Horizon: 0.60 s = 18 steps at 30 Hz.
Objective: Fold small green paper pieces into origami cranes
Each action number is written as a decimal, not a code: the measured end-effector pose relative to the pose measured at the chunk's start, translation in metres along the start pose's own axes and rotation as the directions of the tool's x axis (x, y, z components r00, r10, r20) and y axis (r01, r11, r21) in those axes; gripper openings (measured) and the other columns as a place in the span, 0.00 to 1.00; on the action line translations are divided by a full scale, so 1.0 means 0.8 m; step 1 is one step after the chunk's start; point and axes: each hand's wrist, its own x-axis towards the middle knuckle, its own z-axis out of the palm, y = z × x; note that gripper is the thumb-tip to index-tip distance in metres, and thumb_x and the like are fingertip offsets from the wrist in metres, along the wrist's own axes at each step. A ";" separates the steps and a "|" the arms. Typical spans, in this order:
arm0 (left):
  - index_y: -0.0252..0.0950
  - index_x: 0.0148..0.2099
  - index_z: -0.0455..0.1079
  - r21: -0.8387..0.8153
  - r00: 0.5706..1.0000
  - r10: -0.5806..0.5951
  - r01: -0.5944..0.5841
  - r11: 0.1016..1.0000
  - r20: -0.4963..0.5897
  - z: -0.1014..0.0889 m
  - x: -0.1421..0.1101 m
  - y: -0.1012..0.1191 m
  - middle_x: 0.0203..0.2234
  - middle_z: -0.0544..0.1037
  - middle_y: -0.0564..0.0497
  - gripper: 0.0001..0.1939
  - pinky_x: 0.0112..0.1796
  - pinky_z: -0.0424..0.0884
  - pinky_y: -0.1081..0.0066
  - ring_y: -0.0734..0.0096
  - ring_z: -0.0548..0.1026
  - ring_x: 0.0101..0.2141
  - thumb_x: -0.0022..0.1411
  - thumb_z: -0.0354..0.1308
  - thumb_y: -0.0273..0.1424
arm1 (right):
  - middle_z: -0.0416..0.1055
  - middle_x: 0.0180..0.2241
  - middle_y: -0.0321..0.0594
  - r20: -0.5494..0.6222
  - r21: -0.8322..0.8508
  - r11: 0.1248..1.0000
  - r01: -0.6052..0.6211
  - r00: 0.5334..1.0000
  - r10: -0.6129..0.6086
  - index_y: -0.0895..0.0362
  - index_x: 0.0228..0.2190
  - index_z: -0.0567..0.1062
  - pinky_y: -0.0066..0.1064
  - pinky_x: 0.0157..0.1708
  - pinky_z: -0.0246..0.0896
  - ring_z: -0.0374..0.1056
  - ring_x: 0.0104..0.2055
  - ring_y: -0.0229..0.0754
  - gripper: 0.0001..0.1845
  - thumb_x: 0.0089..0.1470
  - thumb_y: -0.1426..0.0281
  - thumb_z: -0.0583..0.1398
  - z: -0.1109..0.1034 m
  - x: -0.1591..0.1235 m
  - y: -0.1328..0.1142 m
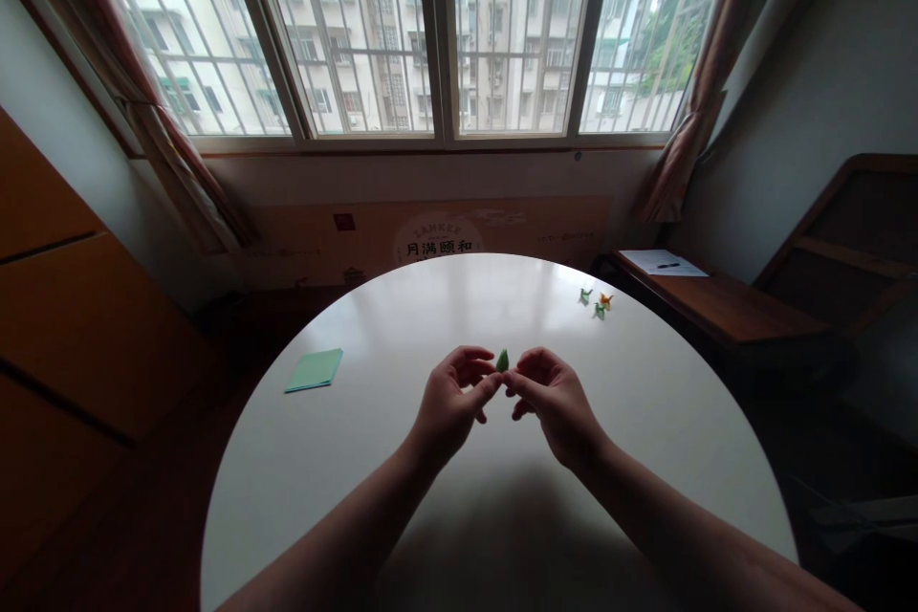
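Above the middle of a round white table (373, 459), my left hand (451, 402) and my right hand (556, 402) meet at the fingertips. Between them they pinch a small folded piece of green paper (502, 360), whose tip sticks up over the fingers. Both hands have their fingers curled and pressed together on it. Most of the paper is hidden by the fingers.
A small stack of green paper squares (314, 370) lies on the table to the left. Three tiny folded paper figures (597, 301), green and orange, sit at the far right. A wooden side table (717, 301) with a sheet and pen (664, 264) stands to the right, a window behind.
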 end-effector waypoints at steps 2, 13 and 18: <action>0.34 0.41 0.69 0.016 1.000 0.023 -0.023 1.000 -0.016 -0.001 0.002 0.000 0.28 0.77 0.50 0.18 0.16 0.67 0.78 0.71 0.72 0.26 0.51 0.70 0.36 | 0.70 0.26 0.34 0.009 0.003 1.000 0.000 1.000 -0.001 0.56 0.27 0.70 0.26 0.19 0.64 0.69 0.28 0.39 0.19 0.41 0.63 0.73 0.000 0.000 0.000; 0.35 0.31 0.72 0.023 0.997 0.051 -0.050 0.998 -0.062 -0.002 0.005 0.001 0.25 0.78 0.51 0.11 0.17 0.59 0.80 0.75 0.71 0.23 0.50 0.70 0.33 | 0.73 0.26 0.37 0.046 -0.072 0.995 0.072 0.997 -0.069 0.57 0.27 0.74 0.27 0.19 0.66 0.70 0.29 0.41 0.15 0.44 0.63 0.72 0.001 -0.002 0.000; 0.33 0.35 0.79 0.160 0.987 0.125 -0.108 0.981 -0.101 0.000 0.001 0.002 0.27 0.81 0.46 0.09 0.17 0.64 0.78 0.69 0.73 0.26 0.51 0.67 0.33 | 0.72 0.25 0.36 0.028 -0.054 0.997 0.059 0.998 -0.057 0.57 0.27 0.74 0.26 0.18 0.66 0.69 0.28 0.40 0.15 0.43 0.63 0.72 0.001 -0.001 0.001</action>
